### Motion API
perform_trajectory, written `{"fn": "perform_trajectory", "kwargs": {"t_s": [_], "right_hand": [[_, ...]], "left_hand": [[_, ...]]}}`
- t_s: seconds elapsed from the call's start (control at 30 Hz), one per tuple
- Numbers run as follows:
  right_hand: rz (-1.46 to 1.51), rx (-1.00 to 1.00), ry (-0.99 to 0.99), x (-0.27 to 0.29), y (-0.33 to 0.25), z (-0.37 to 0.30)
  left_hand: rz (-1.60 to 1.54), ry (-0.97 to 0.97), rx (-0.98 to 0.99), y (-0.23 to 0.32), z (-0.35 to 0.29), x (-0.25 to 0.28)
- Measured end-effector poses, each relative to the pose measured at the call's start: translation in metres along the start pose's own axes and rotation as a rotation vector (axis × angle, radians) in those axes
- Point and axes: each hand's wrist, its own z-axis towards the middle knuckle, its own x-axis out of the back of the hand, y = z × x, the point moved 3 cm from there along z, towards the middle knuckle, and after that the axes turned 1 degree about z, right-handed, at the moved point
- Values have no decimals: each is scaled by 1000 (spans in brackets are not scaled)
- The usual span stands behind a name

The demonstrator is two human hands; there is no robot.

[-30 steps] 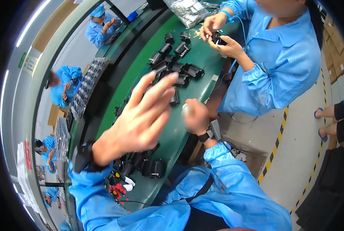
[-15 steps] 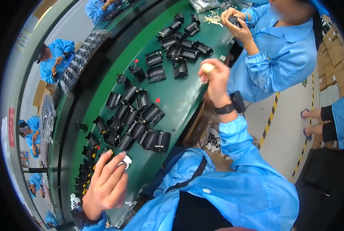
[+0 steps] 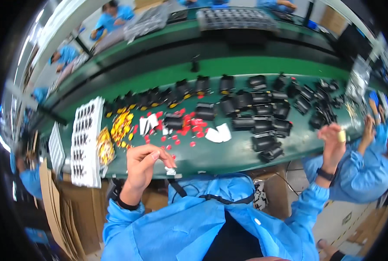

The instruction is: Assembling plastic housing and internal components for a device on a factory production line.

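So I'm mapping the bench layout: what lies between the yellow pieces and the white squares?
In the head view, small red caps and one black part lie on the green table between the yellow pieces and white squares.

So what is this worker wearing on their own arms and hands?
Both arms are in bright blue long work-coat sleeves. The left hand is bare, with a black band at the wrist. The right hand is bare too, with a dark wristband and a pale cot on one fingertip.

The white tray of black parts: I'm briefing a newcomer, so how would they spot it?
Follow the long green bench to its left end. There the flat white rectangular tray overhangs the near edge, left of the yellow caps. Nothing else there holds small black parts in neat rows.
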Motion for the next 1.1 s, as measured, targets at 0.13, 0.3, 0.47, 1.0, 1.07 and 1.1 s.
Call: {"fn": "perform_trajectory", "kwargs": {"t_s": [0.13,0.3,0.47,1.0,1.07,1.1], "right_hand": [[-573,-67,-130,-142,34,29],[-871,-77,-708,-312,129,139],[-1577,147,-657,-361,290,229],[-1167,301,-820,-375,216,151],[-1131,298,-860,-368,199,119],[-1121,301,-864,-363,192,105]], "left_hand": [[332,629,-142,-47,-84,60],[699,906,-181,-89,-121,97],[1022,867,-178,-100,-96,99],[1040,431,-274,-80,-41,63],[1009,407,-317,-64,-34,57],[997,404,-313,-60,-27,52]]}}
